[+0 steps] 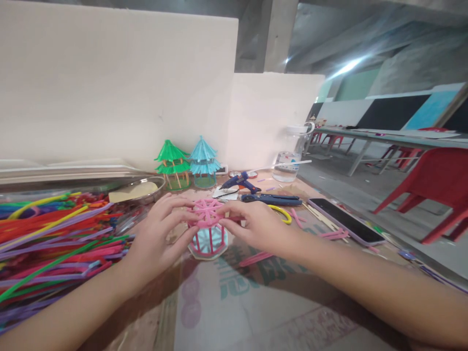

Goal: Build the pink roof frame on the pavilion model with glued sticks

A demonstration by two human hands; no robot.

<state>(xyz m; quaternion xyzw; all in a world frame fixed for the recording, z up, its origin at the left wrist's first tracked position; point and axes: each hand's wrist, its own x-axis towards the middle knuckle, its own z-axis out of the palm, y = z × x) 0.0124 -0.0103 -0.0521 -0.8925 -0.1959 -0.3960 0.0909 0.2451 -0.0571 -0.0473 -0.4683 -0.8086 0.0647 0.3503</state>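
- Pink frame point(206, 210): small cage, upright, at center on the cardboard sheet point(256, 312) that covers part of the tabletop point(146, 312).
- Build: spoked pink top, thin posts point(211, 241), octagonal base point(208, 257) with a shiny, pale blue face.
- Left hand point(161, 231): fingers and thumb closed on the left edge of the top. Light pinch, by the look of it.
- Right hand point(256, 224): thumb and fingertips pinching the right edge. Exact contact is blurred.
- Weight: should be very light; most of the mass probably sits in the base.
- Stiffness: base looks rigid. Posts look slim, so expect the cage to rack or twist if the top is pushed sideways.
- Slip: pink parts look fuzzy, should grip fine. Shiny base face is likely slicker and would take smudges.
- Fragile spots: post ends, top and bottom. Joint strength can't be judged from here.
- Hold: opposite edges of the top for small adjustments, force kept straight down. To lift, take the base by its rim. Don't squeeze mid-post.
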